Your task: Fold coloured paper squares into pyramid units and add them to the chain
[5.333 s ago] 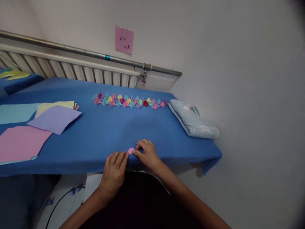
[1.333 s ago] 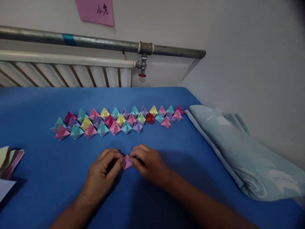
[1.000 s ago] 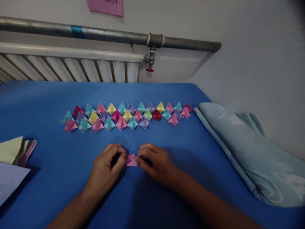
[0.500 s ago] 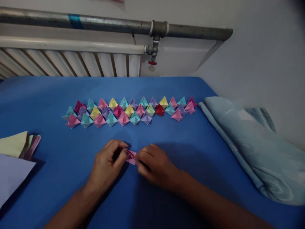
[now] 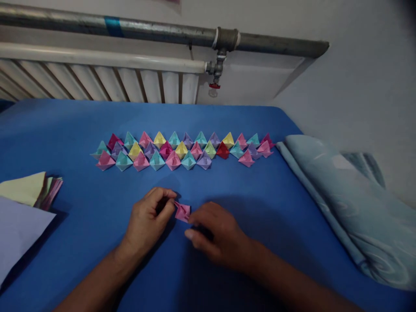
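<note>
A small folded pink paper (image 5: pixel 183 212) is held up over the blue table (image 5: pixel 107 208), between my two hands. My left hand (image 5: pixel 151 216) pinches its upper left corner between thumb and forefinger. At its right side is my right hand (image 5: pixel 217 232), with thumb and forefinger apart and a fingertip by the paper's lower right corner. Beyond them, small folded paper boats stand in staggered rows, among them a red one (image 5: pixel 222 150), a yellow one (image 5: pixel 181 150) and a pink one (image 5: pixel 173 160).
Loose coloured sheets (image 5: pixel 24 188) lie at the left edge, with a lilac sheet (image 5: pixel 21 234) in front. A folded light-blue cloth (image 5: pixel 338 208) covers the right side. Behind the table are a white radiator (image 5: pixel 126 65) and a metal pipe (image 5: pixel 162 34).
My right thumb has come away from the pink paper and the right hand has opened, showing more of the paper. The whole view has shifted slightly.
</note>
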Available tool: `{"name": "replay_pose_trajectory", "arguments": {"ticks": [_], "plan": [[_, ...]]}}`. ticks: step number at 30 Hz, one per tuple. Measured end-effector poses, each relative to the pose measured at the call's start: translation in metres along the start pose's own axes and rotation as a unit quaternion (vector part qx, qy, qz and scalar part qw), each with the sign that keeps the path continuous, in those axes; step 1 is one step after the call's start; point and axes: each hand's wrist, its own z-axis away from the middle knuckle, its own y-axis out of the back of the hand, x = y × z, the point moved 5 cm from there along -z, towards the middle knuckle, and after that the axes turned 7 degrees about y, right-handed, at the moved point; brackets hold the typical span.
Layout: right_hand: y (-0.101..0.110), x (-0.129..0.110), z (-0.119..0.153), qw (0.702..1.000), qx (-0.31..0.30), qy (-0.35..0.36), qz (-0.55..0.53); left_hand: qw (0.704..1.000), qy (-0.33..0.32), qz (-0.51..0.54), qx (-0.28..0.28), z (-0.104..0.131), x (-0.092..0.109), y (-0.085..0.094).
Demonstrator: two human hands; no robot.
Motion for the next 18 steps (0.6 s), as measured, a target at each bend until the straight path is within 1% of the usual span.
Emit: {"name": "replay_pose_trajectory", "arguments": {"ticks": [2, 3, 5, 8, 11, 15, 18], "plan": [[0.004, 0.012, -0.003, 0.993, 0.046, -0.093, -0.063, 1.0, -0.008, -0.007, -0.007, 0.001, 0.002, -0.001], [0.006, 0.018, -0.004, 0.986, 0.066, -0.132, -0.078, 1.0, -0.013, -0.011, -0.009, 0.001, 0.003, -0.002], [0.005, 0.026, -0.006, 0.979, 0.08, -0.172, -0.078, 1.0, -0.023, -0.014, -0.011, 0.001, 0.005, -0.002], [-0.001, 0.031, -0.01, 0.98, 0.045, -0.186, -0.06, 0.999, -0.037, -0.018, -0.01, 0.0, 0.007, -0.002], [-0.006, 0.03, -0.013, 0.98, 0.014, -0.198, -0.034, 0.999, -0.047, -0.023, -0.014, -0.001, 0.009, -0.003], [-0.008, 0.026, -0.02, 0.974, -0.011, -0.225, -0.004, 0.998, -0.047, -0.018, -0.036, -0.001, 0.011, -0.007], [-0.01, 0.025, -0.025, 0.972, -0.031, -0.233, 0.016, 0.997, -0.038, -0.007, -0.065, 0.001, 0.012, -0.008]]}}
